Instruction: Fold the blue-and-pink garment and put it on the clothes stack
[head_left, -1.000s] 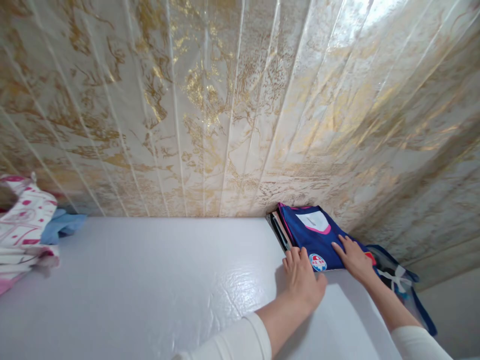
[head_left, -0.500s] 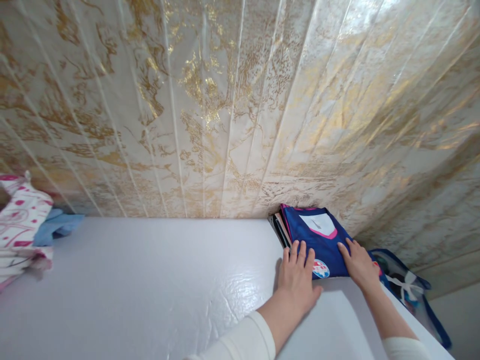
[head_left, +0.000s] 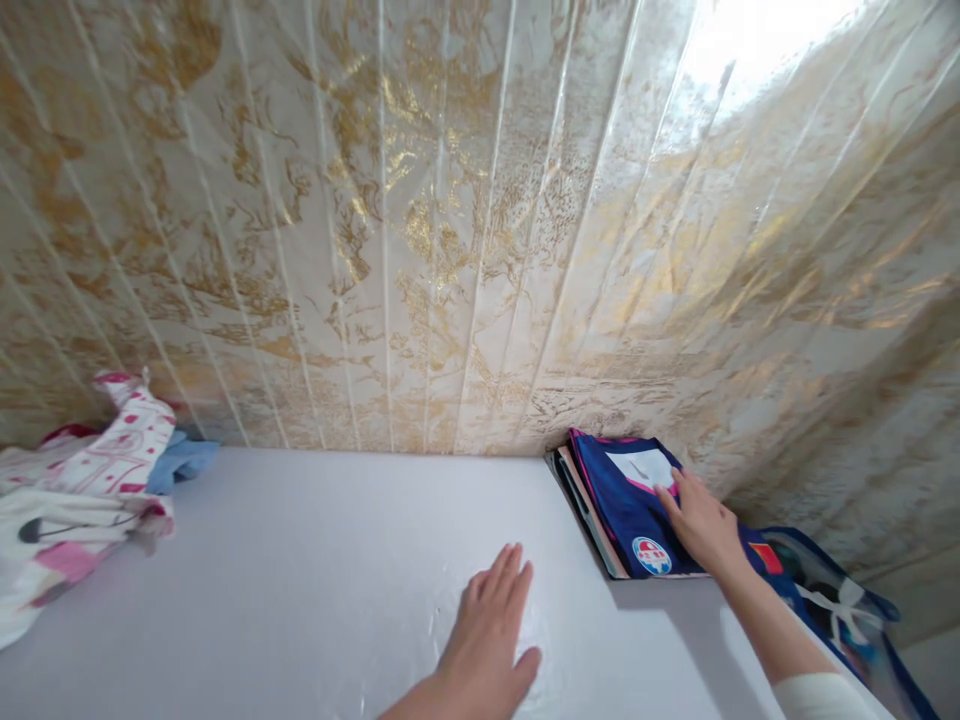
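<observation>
A folded navy blue garment (head_left: 616, 505) with pink trim, a white neck panel and a round badge lies on top of a stack by the wall. Dark and beige folded layers (head_left: 591, 510) show along the stack's left side. My right hand (head_left: 701, 515) rests on the garment's right part, fingers stretched out. Apart from the stack, my left hand (head_left: 491, 630) is over the white table surface (head_left: 315, 560) with its fingers extended and its thumb out. It holds nothing.
Crumpled white and pink printed clothes (head_left: 90, 500) lie at the left, with a light blue cloth (head_left: 184, 460) beside them. A gold-patterned wall covering (head_left: 420, 250) rises behind. A clear bag with navy edging (head_left: 847, 610) is at the right edge.
My left hand has left the garment and moved left and down onto the table area. My right hand stays on the garment. The view has turned slightly left.
</observation>
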